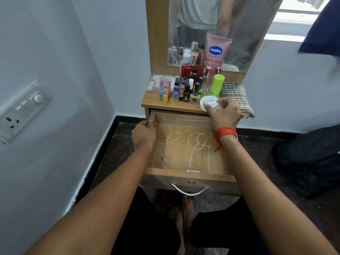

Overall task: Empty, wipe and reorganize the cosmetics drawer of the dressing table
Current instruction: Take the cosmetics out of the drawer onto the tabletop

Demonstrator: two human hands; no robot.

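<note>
Pinching a round white tin (208,103) by its rim, thumb on the near side and fingers curled over the far side, the right hand (223,112) held it at the front edge of the tabletop (156,103), just right of the crowd of bottles (191,85). The left hand (144,134) was curled over the left wall of the open drawer (187,173), gripping it. The drawer lay below that pinch and nearer the person, its floor bare but for white scrawls (195,144) and one small pale item (192,170) against the front wall. Emptying looked almost done, so the wipe seemed next. That turned on the checked cloth (235,94). It lay just to the right of the right hand, its long axis running from the mirror side out over the table's front edge. The right hand was much the nearer, with the left well apart across the drawer. The tin would need releasing first.
</note>
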